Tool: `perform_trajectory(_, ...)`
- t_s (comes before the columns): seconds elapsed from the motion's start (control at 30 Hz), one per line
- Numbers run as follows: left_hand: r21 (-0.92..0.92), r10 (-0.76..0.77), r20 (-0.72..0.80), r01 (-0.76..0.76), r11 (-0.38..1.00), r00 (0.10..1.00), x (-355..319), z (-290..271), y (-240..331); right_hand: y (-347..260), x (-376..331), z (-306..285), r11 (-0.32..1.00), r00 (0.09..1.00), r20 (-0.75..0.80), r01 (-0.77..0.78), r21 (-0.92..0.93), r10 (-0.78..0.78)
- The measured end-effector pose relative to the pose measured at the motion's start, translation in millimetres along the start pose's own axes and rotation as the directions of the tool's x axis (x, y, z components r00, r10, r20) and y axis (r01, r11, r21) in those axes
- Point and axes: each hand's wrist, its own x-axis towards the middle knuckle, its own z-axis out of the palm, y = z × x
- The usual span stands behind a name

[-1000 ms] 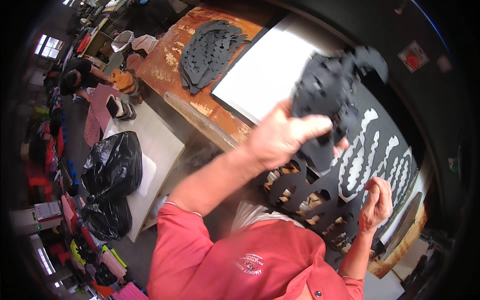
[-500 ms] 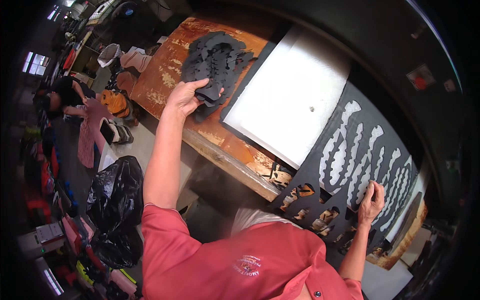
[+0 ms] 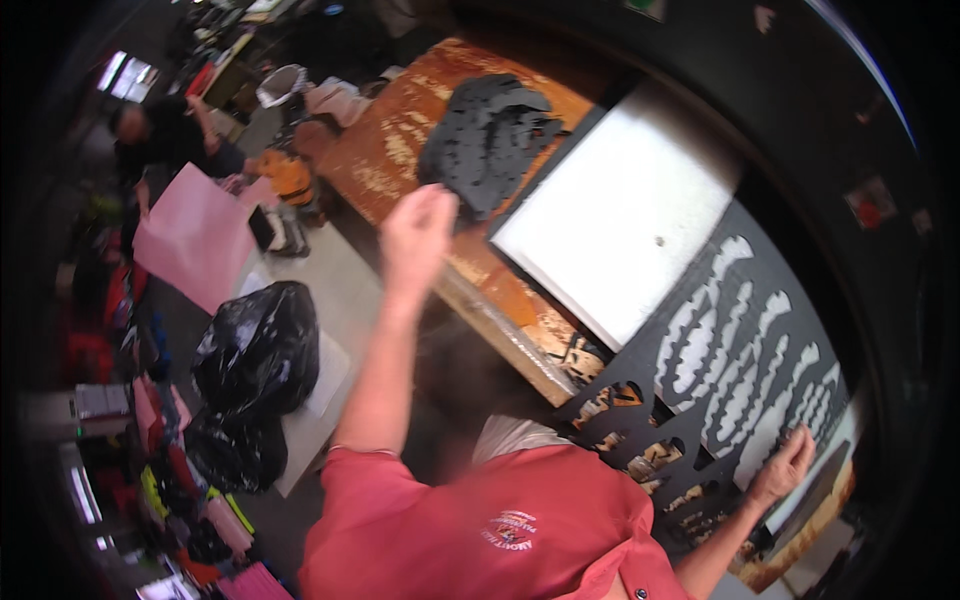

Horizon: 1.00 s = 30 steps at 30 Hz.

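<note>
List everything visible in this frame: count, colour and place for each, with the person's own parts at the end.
Workbench: one, worn orange-brown top, upper centre.
Pile of cut-out pieces: one heap, black, on the bench's far end.
White board: one, white, on the bench right of the pile.
Stencil sheet: one, black with long wavy cut-outs, right, overlapping the board's edge.
Rubbish bags: two, black, on the floor at left.
Pink sheet: one, pink, left.
Another person: one, dark clothes, upper left.
Left hand: raised, blurred, empty, just short of the pile.
Right hand: resting on the stencil sheet's lower right.
</note>
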Motion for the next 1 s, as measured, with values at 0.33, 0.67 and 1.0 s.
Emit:
perform_trajectory(0.33, -0.02, 0.565, 0.651, -0.732, 0.681, 0.508, -113, 285, 44, 86, 37, -21, 0.693, 0.972, 0.224, 0.212, -0.689, -0.074)
perform_trajectory(0.67, 0.113, 0.643, 0.707, -0.945, 0.307, 0.293, -139, 275, 9, -2, -93, -25, 0.78, 0.975, 0.204, 0.197, -0.594, -0.091)
perform_trajectory(1.0, 0.139, 0.553, 0.764, -0.921, 0.363, 0.333, -206, 191, -11, 32, -48, -163, 0.874, 0.981, -0.072, 0.128, -0.468, -0.182)
